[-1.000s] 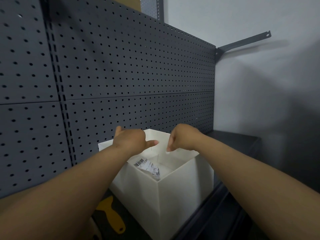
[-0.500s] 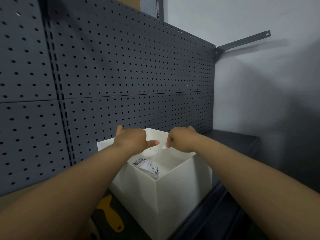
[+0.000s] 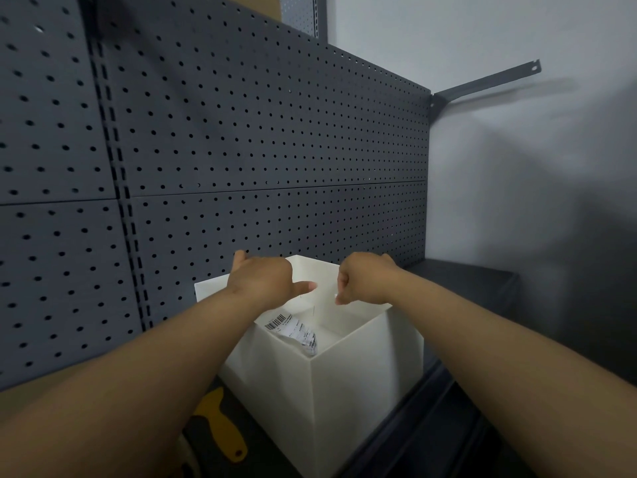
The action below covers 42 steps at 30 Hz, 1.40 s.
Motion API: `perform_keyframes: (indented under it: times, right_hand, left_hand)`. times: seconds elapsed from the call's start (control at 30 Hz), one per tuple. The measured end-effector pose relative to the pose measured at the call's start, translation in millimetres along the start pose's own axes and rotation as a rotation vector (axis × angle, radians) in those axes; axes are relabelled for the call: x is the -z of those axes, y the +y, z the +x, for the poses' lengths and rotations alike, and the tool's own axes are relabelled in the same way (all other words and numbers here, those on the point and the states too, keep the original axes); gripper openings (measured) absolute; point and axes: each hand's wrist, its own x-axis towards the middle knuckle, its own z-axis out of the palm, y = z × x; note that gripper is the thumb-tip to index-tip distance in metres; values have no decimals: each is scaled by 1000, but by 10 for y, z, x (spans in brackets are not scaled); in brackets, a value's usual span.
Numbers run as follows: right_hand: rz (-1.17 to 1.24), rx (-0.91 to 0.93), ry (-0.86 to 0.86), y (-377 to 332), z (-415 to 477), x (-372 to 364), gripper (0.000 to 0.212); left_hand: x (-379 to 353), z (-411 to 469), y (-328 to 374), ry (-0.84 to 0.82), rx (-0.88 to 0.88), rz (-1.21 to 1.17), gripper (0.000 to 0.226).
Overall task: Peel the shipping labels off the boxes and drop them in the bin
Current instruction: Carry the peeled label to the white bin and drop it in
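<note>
Nearest the camera, a yellow-handled tool (image 3: pixel 220 429) is seen lying on the dark surface (image 3: pixel 427 426), just beside the white bin (image 3: pixel 365 381). Inside the bin, a crumpled shipping label (image 3: pixel 293 329) with a barcode is seen lying against the near-left wall. Both hands are held above the bin's open top. The left hand (image 3: pixel 263 281) is loosely curled with its thumb stuck out to the right, and nothing can be seen in it. The right hand (image 3: pixel 362 282) is closed into a loose fist; whether anything is pinched in it cannot be told. Behind, a dark pegboard (image 3: pixel 241 150) is mounted.
</note>
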Motion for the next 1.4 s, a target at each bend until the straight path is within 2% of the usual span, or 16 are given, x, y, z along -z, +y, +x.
perform_keyframes:
  times: [0.03, 0.1, 0.17, 0.3, 0.37, 0.43, 0.47, 0.57, 0.87, 0.93, 0.97, 1.0, 1.1, 1.17, 1.23, 1.4]
  right_hand:
    - [-3, 5, -17, -9, -16, 9, 4]
    - [5, 4, -46, -13, -19, 14, 19]
    - [43, 33, -40, -8, -20, 15, 11]
    - [22, 46, -40, -9, -7, 18, 31]
    - [-21, 48, -45, -17, -2, 9, 31]
    - [-63, 53, -64, -13, 1, 1, 18]
    - [-97, 55, -91, -13, -1, -2, 21]
    - [-168, 50, -173, -34, -51, -4, 52]
    - [-216, 65, -119, -67, -8, -7, 23]
    - [-243, 68, -153, -76, -32, -10, 57]
    - [-248, 70, -160, -70, -40, -11, 64]
    - [-241, 82, -144, -72, -47, -10, 62]
    - [-186, 88, -137, -63, -35, -17, 36]
    - [-162, 77, -145, -60, -23, -26, 32]
    - [-147, 89, -146, -65, -19, -26, 31]
    - [-146, 79, -142, -68, -8, -20, 50]
  left_hand:
    - [-1, -2, -2, 1, 0, -1, 64]
    - [4, -4, -5, 0, 2, -4, 64]
    - [8, -4, -7, -3, 3, -5, 64]
    - [8, -6, -7, -3, 4, -3, 64]
    - [1, -3, -9, -5, 4, -2, 64]
    - [-6, 2, -11, -4, 7, 1, 64]
    - [-7, 5, -10, -4, 8, 4, 65]
    - [1, 10, -4, -5, 10, 6, 65]
    - [-5, 19, -1, -16, 27, 5, 65]
    - [-8, 19, 0, -19, 30, 8, 65]
    - [-8, 21, 0, -21, 29, 7, 65]
    - [-6, 24, 0, -23, 29, 6, 65]
    - [6, 30, 4, -37, 37, -1, 65]
    - [5, 33, 8, -34, 39, -4, 64]
    - [13, 22, 12, -27, 31, -33, 58]
    - [19, 2, 37, 24, -66, -130, 25]
